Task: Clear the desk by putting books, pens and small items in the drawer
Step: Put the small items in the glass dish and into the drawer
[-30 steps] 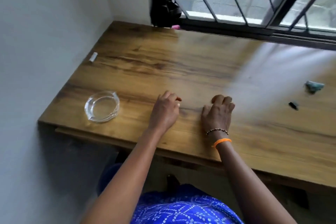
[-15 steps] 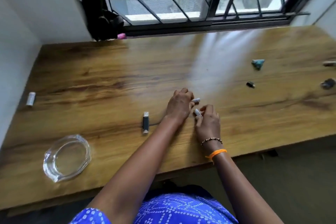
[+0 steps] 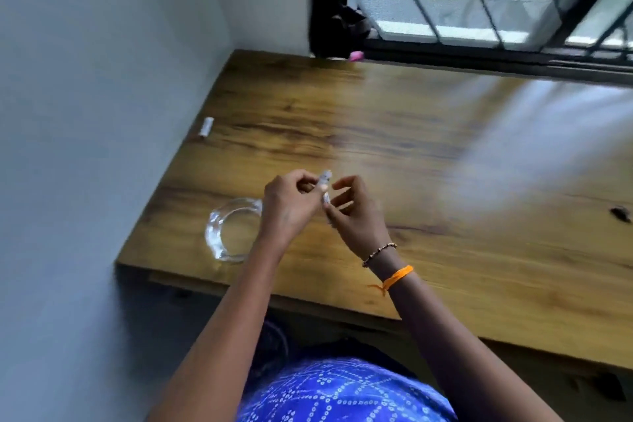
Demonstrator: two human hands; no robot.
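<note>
Both hands are raised above the wooden desk (image 3: 394, 134), close together near its front left part. My left hand (image 3: 291, 205) pinches a small pale cylindrical item (image 3: 324, 178) at its fingertips. My right hand (image 3: 352, 212) pinches a second small pale item (image 3: 326, 198) just below the first. The two items nearly touch. Blur keeps me from telling what they are. No drawer is visible.
A clear glass ashtray (image 3: 226, 233) sits on the desk's front left, partly behind my left wrist. A small white tube (image 3: 206, 126) lies by the left wall. A pink item (image 3: 356, 55) rests at the window frame, and a small dark item (image 3: 620, 214) lies far right.
Both hands lifted off the desk with the two small pale items pinched. The camera swung left, so the USB stick and the right-side items left the view.
</note>
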